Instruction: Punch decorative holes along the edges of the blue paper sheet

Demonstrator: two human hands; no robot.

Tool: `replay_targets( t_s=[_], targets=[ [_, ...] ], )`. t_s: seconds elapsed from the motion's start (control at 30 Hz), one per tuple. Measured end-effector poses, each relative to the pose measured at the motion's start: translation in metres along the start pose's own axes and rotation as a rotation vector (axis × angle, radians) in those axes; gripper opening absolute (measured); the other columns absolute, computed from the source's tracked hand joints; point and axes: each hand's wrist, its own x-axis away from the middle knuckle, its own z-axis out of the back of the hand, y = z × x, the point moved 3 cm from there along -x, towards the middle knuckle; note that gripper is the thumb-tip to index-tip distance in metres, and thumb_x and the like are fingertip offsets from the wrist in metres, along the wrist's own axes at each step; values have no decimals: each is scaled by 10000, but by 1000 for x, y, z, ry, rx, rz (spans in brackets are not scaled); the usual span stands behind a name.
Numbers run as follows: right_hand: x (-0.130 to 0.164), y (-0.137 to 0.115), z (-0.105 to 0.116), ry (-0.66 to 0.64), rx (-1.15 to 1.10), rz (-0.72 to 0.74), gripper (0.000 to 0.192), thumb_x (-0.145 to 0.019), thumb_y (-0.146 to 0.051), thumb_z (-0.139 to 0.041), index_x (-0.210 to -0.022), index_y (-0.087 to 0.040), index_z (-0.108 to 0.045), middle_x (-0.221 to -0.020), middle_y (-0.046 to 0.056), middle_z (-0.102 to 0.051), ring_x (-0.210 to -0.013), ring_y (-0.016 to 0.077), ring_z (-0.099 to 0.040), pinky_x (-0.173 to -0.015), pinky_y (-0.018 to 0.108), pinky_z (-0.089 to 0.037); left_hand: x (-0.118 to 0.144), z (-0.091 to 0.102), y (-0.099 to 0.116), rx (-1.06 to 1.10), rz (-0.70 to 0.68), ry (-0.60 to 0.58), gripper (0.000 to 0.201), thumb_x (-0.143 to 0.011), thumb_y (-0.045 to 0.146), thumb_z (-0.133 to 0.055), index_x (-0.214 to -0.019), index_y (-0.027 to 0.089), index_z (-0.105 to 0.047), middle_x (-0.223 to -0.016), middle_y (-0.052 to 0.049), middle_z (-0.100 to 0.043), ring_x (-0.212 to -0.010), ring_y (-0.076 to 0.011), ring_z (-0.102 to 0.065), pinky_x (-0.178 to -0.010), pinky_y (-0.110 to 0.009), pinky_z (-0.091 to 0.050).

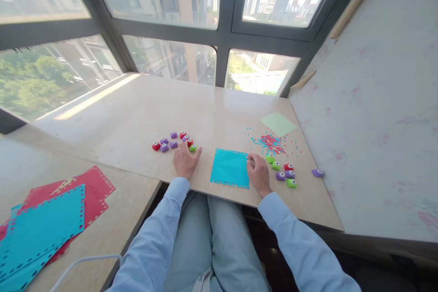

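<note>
A blue paper square [230, 167] with punched holes along its edges lies flat on the wooden desk [137, 114] in front of me. My right hand [258, 173] rests at its right edge, fingertips pinching or touching the paper's side. My left hand [185, 159] lies on the desk to the left of the paper, fingers spread, touching a cluster of small red, purple and green paper punches [173, 141]. A second group of punches [282, 171] sits just right of my right hand.
A pale green paper sheet [278, 124] lies at the back right, with red and blue paper confetti [272, 142] scattered before it. One purple punch [317, 173] sits near the right wall. Red and blue punched sheets [51, 219] are stacked on the lower table at left.
</note>
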Motion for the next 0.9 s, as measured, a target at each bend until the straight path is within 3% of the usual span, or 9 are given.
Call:
replay_targets(
  t_s=[0.47, 0.67, 0.9],
  targets=[
    [-10, -8, -7, -48, 177, 101, 249, -881, -202, -426, -1021, -184, -631, -977, 130, -658, -949, 290, -555, -889, 451, -457, -25, 9, 16, -77, 140, -189, 326, -808, 444, -627, -1035, 211, -628, -1002, -147, -672, -931, -336, -639, -730, -404, -482],
    [-10, -9, -10, -70, 239, 108, 261, -897, -202, -419, -1057, -164, -622, -1001, 141, -646, -972, 292, -539, -904, 440, -434, -28, 2, 25, -162, -80, -220, 223, -824, 320, -599, -1005, 206, -663, -999, -138, -696, -1038, -354, -596, -825, -460, -428],
    [-10, -12, -10, -73, 257, 90, 281, -928, -240, -417, -1098, -138, -616, -1070, 146, -650, -1031, 274, -544, -935, 415, -427, -21, 11, 35, -44, -310, -163, 131, -798, 245, -630, -913, 214, -684, -961, -93, -722, -1073, -314, -576, -912, -458, -346]
  ],
)
